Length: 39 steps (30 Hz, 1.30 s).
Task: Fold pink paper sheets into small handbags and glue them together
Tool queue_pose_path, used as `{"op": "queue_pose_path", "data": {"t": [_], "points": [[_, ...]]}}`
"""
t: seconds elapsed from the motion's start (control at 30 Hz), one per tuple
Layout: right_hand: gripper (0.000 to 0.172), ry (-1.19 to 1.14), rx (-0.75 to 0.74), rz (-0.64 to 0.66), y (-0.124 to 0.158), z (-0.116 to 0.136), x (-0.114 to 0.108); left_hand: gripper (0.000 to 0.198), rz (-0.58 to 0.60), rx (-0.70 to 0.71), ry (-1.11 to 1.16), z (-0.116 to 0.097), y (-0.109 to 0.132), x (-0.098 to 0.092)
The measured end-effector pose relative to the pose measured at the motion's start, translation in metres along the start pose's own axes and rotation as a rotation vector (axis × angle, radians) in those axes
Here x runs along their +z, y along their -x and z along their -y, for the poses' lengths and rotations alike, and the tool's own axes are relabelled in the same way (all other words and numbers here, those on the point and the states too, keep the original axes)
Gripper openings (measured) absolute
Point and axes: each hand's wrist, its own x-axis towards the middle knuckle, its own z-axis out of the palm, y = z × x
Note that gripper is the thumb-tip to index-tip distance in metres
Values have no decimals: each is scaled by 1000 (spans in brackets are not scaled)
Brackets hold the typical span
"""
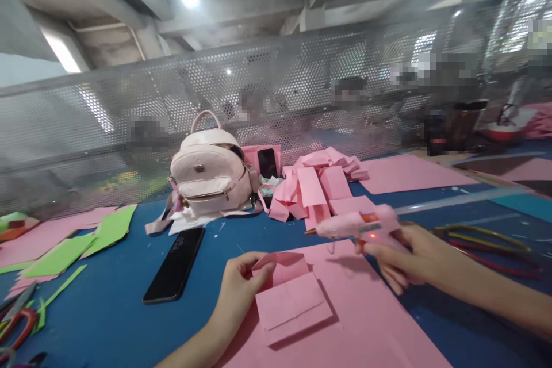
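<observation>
My right hand [399, 256] is wrapped round a pink hot glue gun [356, 224], its nozzle pointing left above the table and a red light glowing on its body. A folded pink paper piece [291, 299] lies on a large pink sheet [366, 322]. With thumb and fingers my left hand [241, 282] pinches that piece's raised upper flap. The glue gun's tip hangs a little above and to the right of the flap, apart from it.
A black phone [175, 264] lies on the blue table left of my left hand. Behind stand a pale pink backpack [211, 175] and a heap of folded pink papers [321, 184]. Green and pink sheets [64, 247] and scissors [17, 319] lie at the left, coloured sticks [487, 241] at the right. A perforated metal screen [276, 92] borders the far side.
</observation>
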Motion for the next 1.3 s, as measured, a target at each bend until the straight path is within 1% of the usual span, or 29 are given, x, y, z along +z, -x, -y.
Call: {"op": "queue_pose_path", "data": {"t": [0.07,0.1,0.17,0.2,0.3,0.43,0.5,0.57,0.67,0.73,0.83,0.93,1.07,1.17,1.23,1.3], "points": [[46,-39,-43,173,-12,27,9,24,-6,-6,14,2,1,0],[46,-33,-56,228,-17,38,11,25,-12,-7,17,3,1,-1],[45,31,-98,256,-24,53,14,26,-24,-5,10,5,1,-1],[45,58,-115,264,-26,56,16,27,-31,-5,3,6,1,-1],[46,46,-91,288,-29,51,21,28,-41,-6,-14,6,1,-1],[37,-22,-6,331,-27,33,27,24,-47,-27,9,1,2,-1],[41,-21,12,323,-26,29,27,21,-48,-30,26,-3,3,0],[46,-8,23,300,-26,29,25,20,-54,-17,31,-6,4,0],[51,19,35,313,-25,33,23,21,-66,17,42,-7,4,-1],[50,27,21,309,-25,35,22,24,-70,50,53,-6,5,-2],[46,-2,1,237,-23,36,23,30,-85,97,58,-4,5,-3],[44,-33,31,181,-21,36,25,29,-110,116,47,-2,6,-3],[43,-69,54,162,-19,35,27,28,-142,125,25,0,7,-4],[45,-88,42,140,-19,32,27,29,-124,124,4,1,7,-5],[46,-93,41,153,-21,30,26,30,-107,137,3,0,7,-5],[46,-83,32,201,-23,28,25,29,-97,162,23,-1,7,-4]]}}
